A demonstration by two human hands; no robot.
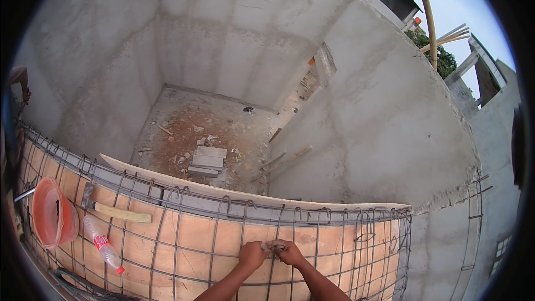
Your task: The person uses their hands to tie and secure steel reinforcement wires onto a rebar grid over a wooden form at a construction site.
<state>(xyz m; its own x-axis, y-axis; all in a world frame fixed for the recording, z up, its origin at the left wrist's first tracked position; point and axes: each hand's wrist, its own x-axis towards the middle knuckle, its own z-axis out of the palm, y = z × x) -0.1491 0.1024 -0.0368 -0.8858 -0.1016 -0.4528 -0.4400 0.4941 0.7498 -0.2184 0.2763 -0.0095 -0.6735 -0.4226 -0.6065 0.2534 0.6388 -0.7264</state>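
Observation:
My left hand (253,255) and my right hand (291,254) meet above the rebar mesh (213,238), close to its far edge. Both have their fingers closed around a small greyish, lumpy piece (271,247) between them; its kind is too small to make out. A bar of the mesh runs directly beneath the fingers. Under the mesh lie plywood sheets (192,248). To the left, a hammer (120,212) with a wooden handle rests on the bars, beside a clear plastic bottle (106,248) with a red cap and an orange bucket (54,214).
Beyond a thin plywood strip (251,193) there is a drop into a walled room, with grey blocks (208,160) and rubble on its floor. Dark wire (83,281) is bundled at the lower left. Another person's hand (25,95) shows at the left rim. Upright rebar (472,228) stands right.

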